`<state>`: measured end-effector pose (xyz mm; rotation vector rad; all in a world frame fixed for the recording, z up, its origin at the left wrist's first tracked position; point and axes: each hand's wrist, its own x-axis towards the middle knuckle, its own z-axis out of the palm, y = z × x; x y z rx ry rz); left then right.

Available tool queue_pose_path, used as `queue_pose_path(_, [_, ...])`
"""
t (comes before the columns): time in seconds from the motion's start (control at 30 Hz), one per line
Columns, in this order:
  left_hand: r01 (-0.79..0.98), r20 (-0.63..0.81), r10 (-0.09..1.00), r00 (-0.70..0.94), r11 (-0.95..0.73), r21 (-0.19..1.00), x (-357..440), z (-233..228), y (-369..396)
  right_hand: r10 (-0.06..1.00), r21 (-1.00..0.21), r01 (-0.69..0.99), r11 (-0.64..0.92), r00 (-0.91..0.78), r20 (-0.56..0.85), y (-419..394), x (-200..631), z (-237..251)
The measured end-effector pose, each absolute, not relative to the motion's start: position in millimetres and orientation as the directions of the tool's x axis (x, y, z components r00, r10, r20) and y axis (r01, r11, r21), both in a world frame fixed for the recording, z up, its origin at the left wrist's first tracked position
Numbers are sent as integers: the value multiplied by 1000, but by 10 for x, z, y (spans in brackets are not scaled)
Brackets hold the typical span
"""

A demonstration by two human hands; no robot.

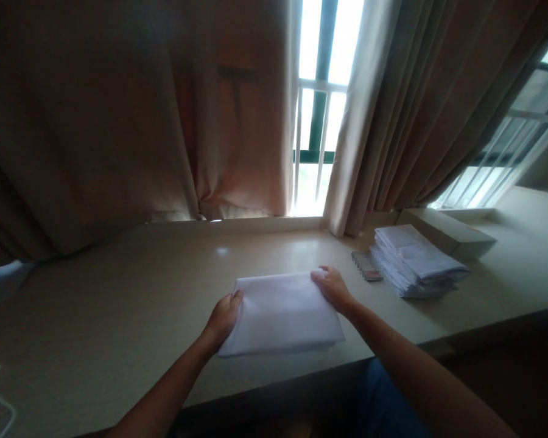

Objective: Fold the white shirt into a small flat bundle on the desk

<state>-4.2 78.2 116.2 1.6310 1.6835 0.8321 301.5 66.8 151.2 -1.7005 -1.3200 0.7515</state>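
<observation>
cloth: one white folded cloth [281,313], smooth, flat on tabletop [119,304]
hands: left hand [223,316] and right hand [333,287] gripped on its edges
pile: one stack of folded whites [415,261]

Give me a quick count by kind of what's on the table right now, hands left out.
Folded white cloth lying alone, with the left hand and right hand on its edges: 1
Stack of folded white cloths: 1
Small blurred-out item beside the stack: 1
Flat beige box: 1
Total: 4
</observation>
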Motion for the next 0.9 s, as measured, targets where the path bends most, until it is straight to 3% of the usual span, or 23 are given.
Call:
queue_pose_path(0.23, [691,-119,984,-135,179,701,-95,568,1001,965,-735,642,-220,252,-68,1104,2939,905])
queue_pose_path(0.4, [777,38,968,-250,177,604,-69,660,944,979,-630,760,-158,204,2,1087,2844,895])
queue_pose_path(0.5, [858,235,969,-80,-53,511,63,803,862,987,-498,866,54,30,160,876,2583,965])
queue_pose_path(0.57, [894,328,929,169,-285,346,145,818,781,960,-350,910,223,-142,241,683,2394,964])
queue_pose_path(0.63, [888,322,876,359,-427,171,166,732,695,945,-273,918,288,-226,238,499,2273,906])
queue_pose_path(0.77, [890,238,873,425,-451,66,28,392,576,952,-275,914,297,-262,157,278,2275,704])
queue_pose_path(0.9, [878,282,848,449,-477,35,-77,193,544,953,-277,915,295,-260,156,241,2341,583])
